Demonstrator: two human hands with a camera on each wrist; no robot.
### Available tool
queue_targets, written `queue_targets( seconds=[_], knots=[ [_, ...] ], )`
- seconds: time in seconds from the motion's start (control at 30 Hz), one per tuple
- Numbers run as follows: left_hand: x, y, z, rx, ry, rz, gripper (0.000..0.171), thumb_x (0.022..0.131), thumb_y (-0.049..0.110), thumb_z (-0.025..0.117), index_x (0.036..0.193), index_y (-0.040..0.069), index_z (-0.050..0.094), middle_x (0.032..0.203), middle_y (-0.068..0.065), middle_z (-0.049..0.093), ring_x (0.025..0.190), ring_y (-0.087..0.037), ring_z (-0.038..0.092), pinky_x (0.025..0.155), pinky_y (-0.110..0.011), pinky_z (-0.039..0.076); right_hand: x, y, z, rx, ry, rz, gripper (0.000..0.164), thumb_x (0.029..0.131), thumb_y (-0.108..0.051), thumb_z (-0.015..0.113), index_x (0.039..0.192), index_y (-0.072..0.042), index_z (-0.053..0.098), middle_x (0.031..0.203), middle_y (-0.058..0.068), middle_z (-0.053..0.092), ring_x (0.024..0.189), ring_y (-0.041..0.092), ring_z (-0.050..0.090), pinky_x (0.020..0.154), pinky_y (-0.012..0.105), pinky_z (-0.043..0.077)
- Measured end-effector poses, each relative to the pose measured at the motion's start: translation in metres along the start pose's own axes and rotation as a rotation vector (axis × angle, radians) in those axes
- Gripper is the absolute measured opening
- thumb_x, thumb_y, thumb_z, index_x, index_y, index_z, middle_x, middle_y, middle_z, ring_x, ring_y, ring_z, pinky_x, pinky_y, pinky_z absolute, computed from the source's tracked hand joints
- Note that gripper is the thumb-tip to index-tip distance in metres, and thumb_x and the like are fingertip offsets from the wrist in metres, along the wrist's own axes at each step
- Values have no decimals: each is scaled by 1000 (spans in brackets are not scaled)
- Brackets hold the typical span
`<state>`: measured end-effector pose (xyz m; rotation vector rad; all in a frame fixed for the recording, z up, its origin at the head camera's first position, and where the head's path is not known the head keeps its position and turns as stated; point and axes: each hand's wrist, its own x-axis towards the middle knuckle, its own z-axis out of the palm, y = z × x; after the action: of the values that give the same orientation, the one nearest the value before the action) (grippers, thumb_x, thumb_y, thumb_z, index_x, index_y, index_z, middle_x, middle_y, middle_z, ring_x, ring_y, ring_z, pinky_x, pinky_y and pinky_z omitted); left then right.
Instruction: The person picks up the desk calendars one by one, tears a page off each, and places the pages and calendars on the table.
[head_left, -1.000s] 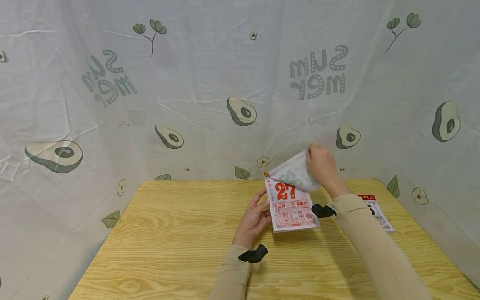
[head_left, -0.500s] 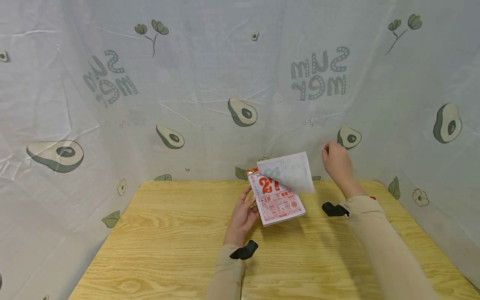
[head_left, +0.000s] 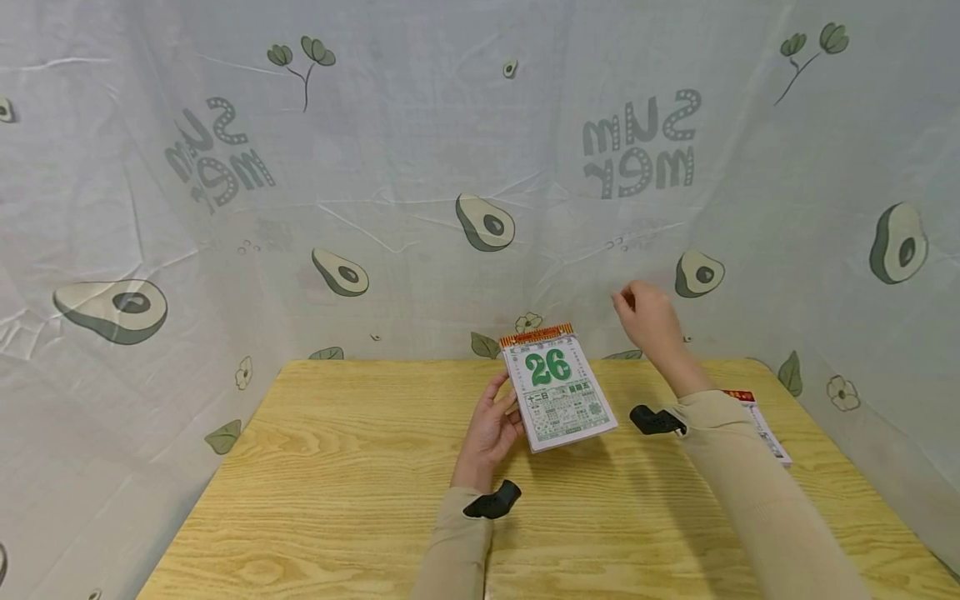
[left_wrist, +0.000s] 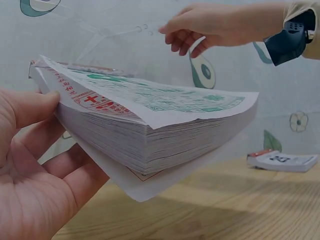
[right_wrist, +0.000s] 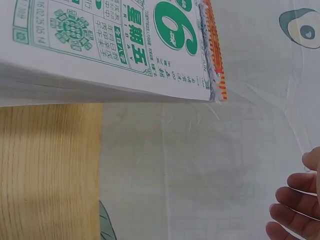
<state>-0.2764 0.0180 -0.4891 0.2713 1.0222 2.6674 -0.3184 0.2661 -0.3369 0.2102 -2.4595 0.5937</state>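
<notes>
A thick tear-off calendar (head_left: 558, 408) shows a green 26 under its red and yellow top strip. My left hand (head_left: 491, 429) grips it by the left edge, holding it tilted above the table. In the left wrist view, the thumb (left_wrist: 35, 106) lies against the side of the page block and the other fingers reach beneath. The green top sheet (left_wrist: 165, 97) lifts a little at its near left corner, baring red print below. To the calendar's upper right, my right hand (head_left: 651, 321) hovers apart from it, fingers loosely curled with nothing in them.
A second calendar (head_left: 767, 433) with a red header lies on the right side of the wooden table (head_left: 337, 475), partly behind my right sleeve. Behind the table hangs a pale curtain (head_left: 420, 150) printed with avocados. Each wrist wears a black camera mount.
My right hand has let go of the lifted sheet, which has fallen back over the red 27, so the green 26 faces up. The left hand has shifted slightly left with the calendar.
</notes>
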Motion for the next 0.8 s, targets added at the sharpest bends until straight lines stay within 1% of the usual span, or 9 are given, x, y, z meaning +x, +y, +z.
queue_targets(
  seconds=[0.17,0.3,0.43,0.53,0.63,0.8],
  knots=[
    [0,0,1,0,18,5,34,104,8,42,134,23,46,110,-1,70,87,-17,71,76,-33,55,-4,0,-2,10,-12,7,28,101,-21,52,91,4,61,80,21,60,69,31,54,64,44,43],
    [-1,0,2,-1,17,10,35,103,8,44,135,23,46,111,-2,70,88,-17,71,76,-34,55,-12,-1,-5,11,-40,7,27,100,-21,54,93,4,61,84,21,60,75,32,54,68,45,43],
    [-1,0,2,-2,13,16,36,103,8,44,135,23,46,112,-3,70,89,-18,71,76,-34,56,-20,-4,-4,16,-59,-30,27,99,-22,56,94,3,63,89,21,62,83,34,56,74,48,46],
    [-2,-1,3,-5,13,17,35,103,8,44,135,23,47,111,-3,71,88,-18,72,76,-34,56,-28,-8,-2,20,-51,-82,25,98,-22,58,94,3,63,92,21,63,87,35,58,76,49,48],
    [-1,-2,3,-11,17,16,35,103,8,44,134,24,48,110,-3,71,87,-18,72,76,-34,56,-38,-12,0,14,-25,-145,22,96,-21,61,94,1,63,92,19,63,89,34,57,77,48,48],
    [0,-2,4,-13,24,17,37,103,10,46,137,23,46,112,-4,71,89,-18,71,76,-34,56,-53,-19,6,-5,33,-292,18,90,-18,69,93,-1,64,89,15,65,86,31,58,74,45,49]
  ],
)
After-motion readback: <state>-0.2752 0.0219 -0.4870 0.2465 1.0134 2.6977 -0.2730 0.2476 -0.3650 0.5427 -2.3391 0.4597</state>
